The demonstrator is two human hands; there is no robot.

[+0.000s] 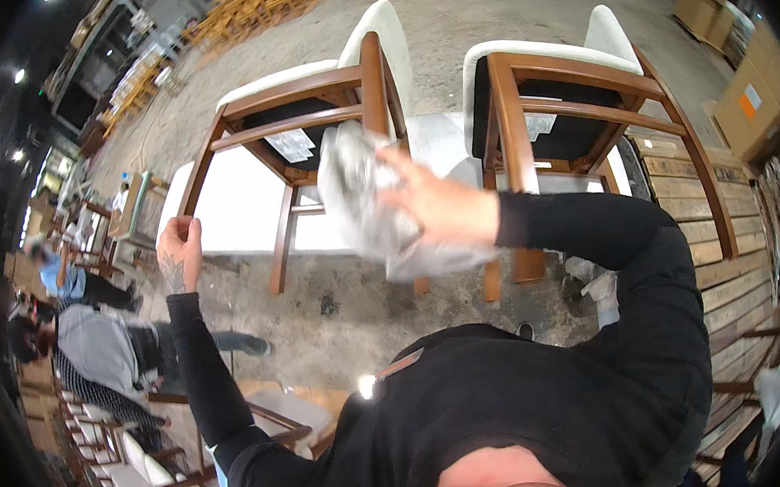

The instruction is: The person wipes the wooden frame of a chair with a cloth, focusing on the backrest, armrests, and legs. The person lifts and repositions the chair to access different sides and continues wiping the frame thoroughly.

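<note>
Two upholstered chairs with brown wooden frames lie tipped on a white-covered table (249, 204), their undersides facing me. My left hand (180, 251) is closed, its curled fingers at the end of a leg of the left chair (292, 105). Bunched in my right hand (446, 204) is a grey-white cloth (358, 186), smeared by motion. It hangs in front of the left chair's right-hand legs and hides part of them. To the right of that hand is the right chair (570, 92), with black lining and a white label under its seat.
Slatted wooden pallets (730, 262) stand on the right, with cardboard boxes (755, 105) beyond. At the left a person in a grey top (100, 344) and another in blue (64, 274) are nearby. Rows of pale chairs (138, 474) fill the lower left.
</note>
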